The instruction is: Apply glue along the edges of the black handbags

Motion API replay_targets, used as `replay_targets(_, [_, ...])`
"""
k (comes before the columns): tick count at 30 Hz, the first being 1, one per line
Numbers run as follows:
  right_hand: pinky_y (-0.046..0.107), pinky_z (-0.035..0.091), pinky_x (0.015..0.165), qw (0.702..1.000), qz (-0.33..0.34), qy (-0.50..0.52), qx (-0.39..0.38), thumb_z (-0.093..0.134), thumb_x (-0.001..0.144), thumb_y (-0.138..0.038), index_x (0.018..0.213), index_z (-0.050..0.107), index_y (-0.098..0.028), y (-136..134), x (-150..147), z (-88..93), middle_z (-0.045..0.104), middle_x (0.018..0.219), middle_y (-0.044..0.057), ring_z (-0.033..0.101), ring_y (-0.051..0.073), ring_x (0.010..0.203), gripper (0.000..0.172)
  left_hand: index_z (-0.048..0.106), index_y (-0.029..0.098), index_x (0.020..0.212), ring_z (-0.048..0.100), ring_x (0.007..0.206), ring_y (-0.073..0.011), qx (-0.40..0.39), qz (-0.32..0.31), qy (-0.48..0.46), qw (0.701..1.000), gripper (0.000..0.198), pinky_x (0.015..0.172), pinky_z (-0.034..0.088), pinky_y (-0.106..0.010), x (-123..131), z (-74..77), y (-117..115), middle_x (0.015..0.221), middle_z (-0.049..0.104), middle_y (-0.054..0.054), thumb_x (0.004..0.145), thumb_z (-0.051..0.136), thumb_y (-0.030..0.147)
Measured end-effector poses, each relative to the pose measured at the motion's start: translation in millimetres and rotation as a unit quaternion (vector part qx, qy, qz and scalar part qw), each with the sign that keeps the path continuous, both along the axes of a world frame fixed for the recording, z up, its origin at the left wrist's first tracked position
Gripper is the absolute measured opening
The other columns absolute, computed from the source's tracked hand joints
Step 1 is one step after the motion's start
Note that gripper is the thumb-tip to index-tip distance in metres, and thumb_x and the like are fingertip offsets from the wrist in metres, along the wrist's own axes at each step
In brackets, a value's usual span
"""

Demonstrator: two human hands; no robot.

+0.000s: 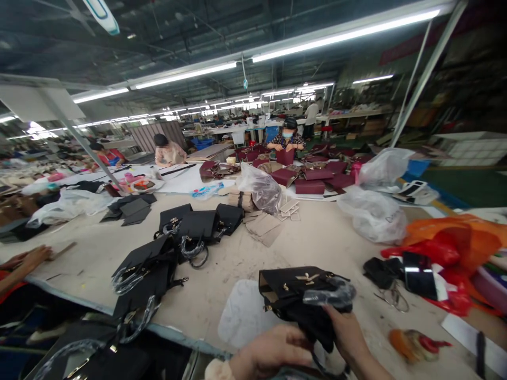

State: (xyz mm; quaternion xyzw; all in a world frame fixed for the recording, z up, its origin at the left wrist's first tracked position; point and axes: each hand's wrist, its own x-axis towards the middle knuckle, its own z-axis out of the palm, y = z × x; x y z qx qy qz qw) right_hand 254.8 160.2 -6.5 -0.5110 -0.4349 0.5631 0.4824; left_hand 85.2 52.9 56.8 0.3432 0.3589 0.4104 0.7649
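From the head camera, the black bag (277,287) is near the front of the desk (317,232), partly covering a rounded white pad (240,311). Its stiff flap runs left to right, gold clasp (308,277) facing up. Glossy plastic (330,296) wraps the handle. The right hand (346,330) has its fingers closed on the bag, tips hidden. The left hand (273,348) curls loosely beside limp dark cloth (317,330); whether it grips anything cannot be told.
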Motion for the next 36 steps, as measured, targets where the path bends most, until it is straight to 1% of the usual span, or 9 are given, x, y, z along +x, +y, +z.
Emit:
replay_targets(2, [0.042,0.057,0.08,0.998,-0.026,0.037,-0.053,0.076,0.061,-0.045,0.099,0.066,-0.011,4,6,-0.8,0.072,0.093,0.011,0.067,0.031,0.091,0.052,0.073,0.008,0.087,0.063,0.088,-0.0313,-0.04,0.013,0.171,0.984,0.035,0.088,0.044,-0.044,-27,-2.2,-7,0.089,0.069,-0.016,0.073,0.066,0.04])
replay_targets(6, [0.04,0.054,0.09,0.994,-0.052,0.052,-0.079,0.08,0.053,-0.045,0.1,0.065,-0.012,1,5,1.1,0.069,0.106,0.012,0.064,0.031,0.101,0.059,0.065,0.009,0.11,0.05,0.118,-0.0348,-0.003,0.282,0.384,0.879,0.053,0.102,0.034,-0.045,-65,-27.1,-1,0.118,0.061,-0.018,0.068,0.071,0.041])
replay_targets(11, [0.042,0.055,0.086,0.999,-0.006,-0.015,-0.046,0.075,0.058,-0.051,0.095,0.066,-0.013,-7,-10,1.6,0.07,0.102,0.012,0.066,0.031,0.096,0.054,0.066,0.013,0.113,0.053,0.114,-0.0304,0.09,0.132,0.26,0.952,0.051,0.104,0.034,-0.04,-45,-44.5,18,0.119,0.063,-0.011,0.069,0.073,0.036])
replay_targets(17, [0.044,0.053,0.086,0.987,-0.01,-0.141,0.07,0.065,0.066,-0.053,0.095,0.064,-0.013,-2,-16,-6.8,0.071,0.093,0.012,0.066,0.031,0.091,0.049,0.066,0.013,0.099,0.06,0.093,-0.0304,-0.06,0.177,0.332,0.925,0.032,0.069,0.05,-0.036,-20,-38.3,11,0.097,0.067,-0.012,0.071,0.061,0.027])
replay_targets(21, [0.044,0.048,0.092,0.973,-0.018,-0.182,0.142,0.061,0.072,-0.046,0.098,0.062,-0.014,-2,-20,-2.1,0.068,0.1,0.013,0.061,0.03,0.1,0.041,0.051,0.018,0.124,0.065,0.074,-0.0233,-0.169,0.081,0.178,0.966,0.059,0.055,0.044,-0.025,-20,-44.2,-2,0.093,0.066,-0.009,0.069,0.065,0.034])
replay_targets(26, [0.037,0.051,0.086,0.926,0.078,-0.236,0.285,0.046,0.084,-0.028,0.097,0.062,-0.016,-16,-37,19.2,0.062,0.102,0.012,0.06,0.023,0.097,0.024,0.061,0.006,0.112,0.066,0.08,-0.0259,-0.216,0.038,-0.164,0.962,0.073,0.071,0.05,-0.034,-8,-46.6,9,0.096,0.065,-0.014,0.075,0.053,0.069])
replay_targets(28, [0.035,0.05,0.091,0.903,0.161,-0.253,0.308,0.046,0.081,-0.02,0.102,0.063,-0.016,-25,-46,26.1,0.059,0.111,0.013,0.057,0.023,0.104,0.028,0.062,0.011,0.112,0.065,0.082,-0.0268,-0.22,0.071,-0.246,0.941,0.066,0.077,0.05,-0.039,-2,-48.0,17,0.1,0.066,-0.013,0.075,0.057,0.065])
replay_targets(33, [0.042,0.041,0.105,0.835,0.301,-0.334,0.318,0.047,0.068,-0.009,0.124,0.055,-0.013,-47,-61,21.0,0.052,0.129,0.015,0.049,0.026,0.119,0.057,0.069,0.009,0.084,0.065,0.088,-0.0204,-0.274,0.285,-0.338,0.854,0.03,0.085,0.048,-0.029,1,-65.0,27,0.087,0.07,-0.012,0.088,0.053,0.034])
replay_targets(36, [0.04,0.04,0.105,0.814,0.341,-0.351,0.313,0.044,0.071,-0.007,0.127,0.053,-0.012,-60,-63,9.3,0.053,0.129,0.016,0.048,0.025,0.12,0.057,0.069,0.009,0.077,0.066,0.083,-0.0222,-0.304,0.301,-0.308,0.849,0.03,0.082,0.049,-0.031,-2,-74.6,23,0.081,0.07,-0.013,0.087,0.053,0.032])
